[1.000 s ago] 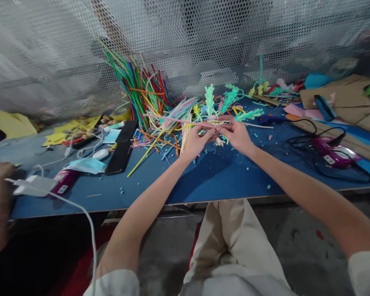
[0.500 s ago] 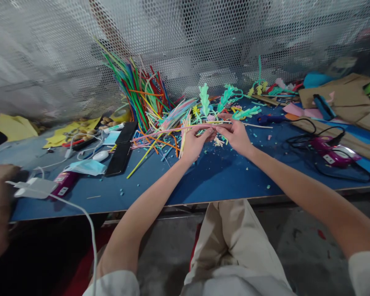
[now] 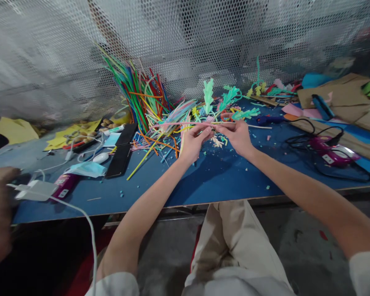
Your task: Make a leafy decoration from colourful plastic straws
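Over the middle of the blue table, my left hand and my right hand are fingertip to fingertip, both pinching. Between them runs a thin pink pipe cleaner, its free end pointing left and nearly level. What else the fingertips may cover is hidden. Just behind the hands stand green leaf shapes made of fuzzy stems, one upright and others leaning right. A bundle of pastel pipe cleaners lies to the left of them. Pale cut bits are scattered below my fingers.
A tall heap of coloured pipe cleaners leans against the perforated metal screen. To the left are black phones, a blue mask and a white cable. A purple power bank lies right. Another person's arm shows far left.
The pink pipe cleaner's left end has swung up and now lies more level, reaching less far left. My right fingers, raised and spread before, have drawn in to the pinch.
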`<state>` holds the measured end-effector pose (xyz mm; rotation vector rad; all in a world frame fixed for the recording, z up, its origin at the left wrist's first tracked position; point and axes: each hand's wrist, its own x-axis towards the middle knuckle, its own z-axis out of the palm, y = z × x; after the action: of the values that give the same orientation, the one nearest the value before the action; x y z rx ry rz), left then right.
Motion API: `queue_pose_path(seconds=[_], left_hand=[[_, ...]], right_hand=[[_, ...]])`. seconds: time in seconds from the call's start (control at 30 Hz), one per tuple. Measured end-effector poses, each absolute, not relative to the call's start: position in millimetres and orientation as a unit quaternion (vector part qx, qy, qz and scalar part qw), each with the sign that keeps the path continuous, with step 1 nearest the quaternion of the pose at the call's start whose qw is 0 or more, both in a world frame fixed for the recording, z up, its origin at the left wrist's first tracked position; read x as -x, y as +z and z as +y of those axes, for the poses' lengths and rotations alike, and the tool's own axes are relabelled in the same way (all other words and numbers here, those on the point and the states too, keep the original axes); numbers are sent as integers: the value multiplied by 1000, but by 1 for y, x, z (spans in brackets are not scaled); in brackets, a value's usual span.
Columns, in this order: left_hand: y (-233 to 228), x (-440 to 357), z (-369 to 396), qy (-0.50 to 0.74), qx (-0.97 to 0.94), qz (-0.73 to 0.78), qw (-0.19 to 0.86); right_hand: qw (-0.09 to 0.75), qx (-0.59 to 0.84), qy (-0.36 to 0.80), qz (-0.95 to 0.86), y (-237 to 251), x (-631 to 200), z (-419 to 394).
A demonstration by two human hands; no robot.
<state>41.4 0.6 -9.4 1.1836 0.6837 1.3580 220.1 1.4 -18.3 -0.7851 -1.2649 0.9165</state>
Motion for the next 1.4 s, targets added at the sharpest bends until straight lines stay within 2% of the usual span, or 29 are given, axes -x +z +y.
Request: queue_pose_path(seconds=[0.27, 0.53, 1.0, 1.27, 1.4], left_hand=[[-7, -44, -3, 575, -444, 295, 621], [-6, -41, -3, 569, -471, 287, 610], [6, -35, -6, 524, -526, 301, 599], [4, -38, -9, 516, -596, 333, 517], [7, -43, -17, 517, -637, 355, 449]], right_hand=[[639, 324, 439, -542, -21, -218, 1], [631, 283, 446, -568, -18, -217, -1], [592, 308, 463, -584, -20, -226, 3], [607, 325, 446, -572, -13, -223, -2], [576, 354, 467, -569, -14, -220, -3]])
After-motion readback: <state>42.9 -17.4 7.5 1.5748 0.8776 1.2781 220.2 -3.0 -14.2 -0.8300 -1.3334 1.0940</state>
